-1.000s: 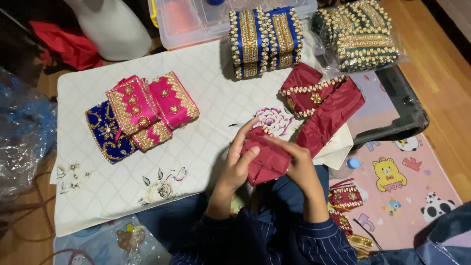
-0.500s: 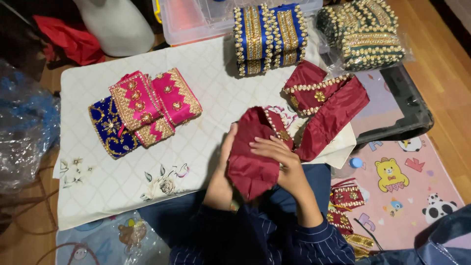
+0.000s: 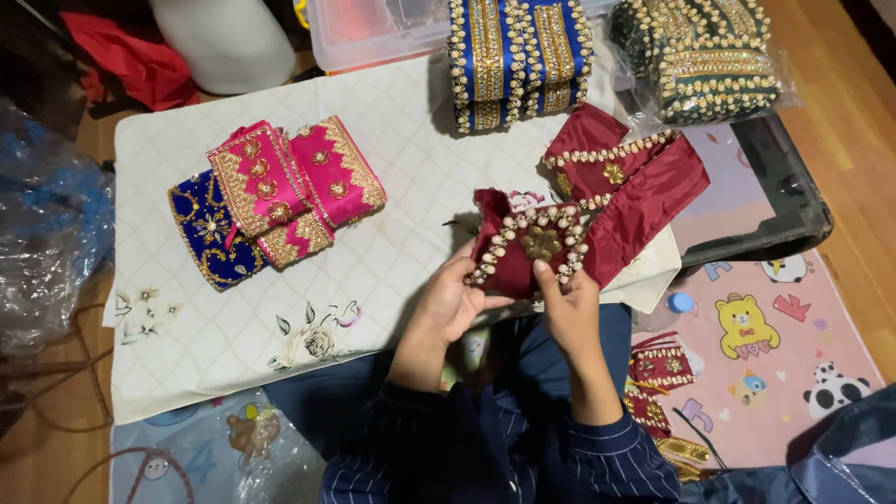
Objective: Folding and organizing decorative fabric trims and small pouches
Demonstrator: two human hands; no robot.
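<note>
While both grip it — left hand (image 3: 450, 301), right hand (image 3: 567, 310) — maroon pouch (image 3: 525, 248) faces up.

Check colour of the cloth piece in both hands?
Maroon cloth piece, pearl-and-gold bead border, gold flower centre; head view.

both hands (image 3: 509, 303) gripping maroon beaded pouch (image 3: 527, 247) | pink pouches (image 3: 294, 182) left | blue stack (image 3: 518, 56) up top

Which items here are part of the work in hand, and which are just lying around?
In hand:
- maroon beaded piece, held by left hand and right hand
- maroon pile beside it, same kind

Lying about:
- pink pieces
- navy piece
- blue stack
- green stack
- clear box
- white cloth
</note>
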